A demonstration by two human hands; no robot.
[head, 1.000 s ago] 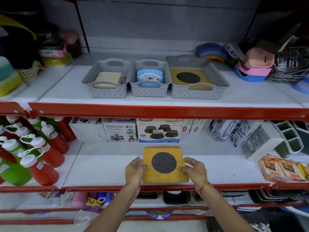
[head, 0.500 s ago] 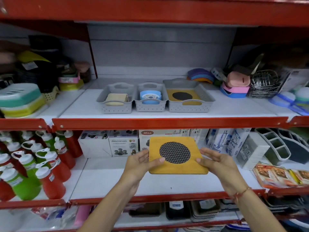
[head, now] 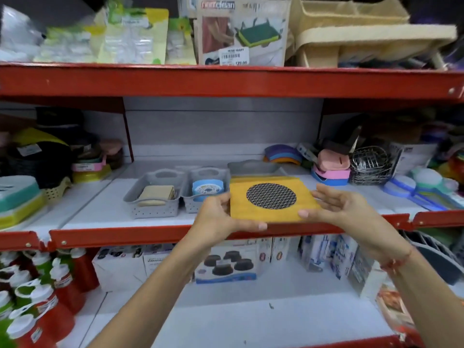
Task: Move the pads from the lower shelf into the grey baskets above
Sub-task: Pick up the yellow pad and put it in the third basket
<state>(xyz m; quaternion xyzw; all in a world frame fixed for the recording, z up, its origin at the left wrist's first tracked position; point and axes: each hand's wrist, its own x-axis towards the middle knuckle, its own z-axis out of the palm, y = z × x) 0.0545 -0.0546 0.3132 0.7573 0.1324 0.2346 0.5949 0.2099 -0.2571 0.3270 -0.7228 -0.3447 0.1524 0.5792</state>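
A square yellow pad with a black mesh circle (head: pixel 268 204) is held flat in the air between my left hand (head: pixel 221 217) and my right hand (head: pixel 336 209), in front of the right grey basket (head: pixel 253 167), most of which it hides. A strip of another yellow pad (head: pixel 261 179) shows in that basket just above the held one. The left grey basket (head: pixel 153 197) holds a beige pad (head: pixel 157 194). The middle grey basket (head: pixel 200 177) holds a round blue and white item (head: pixel 207 189).
Red shelf rails (head: pixel 125 236) run across above and below the basket shelf. Boxes (head: pixel 226 264) stand at the back of the lower shelf, red and green bottles (head: pixel 37 305) at its left. Soap dishes (head: pixel 331 167) and a wire rack (head: pixel 369 164) sit right of the baskets.
Both hands lifted the yellow pad from the lower shelf up to the level of the basket shelf, in front of the right basket. The camera tilted upward.
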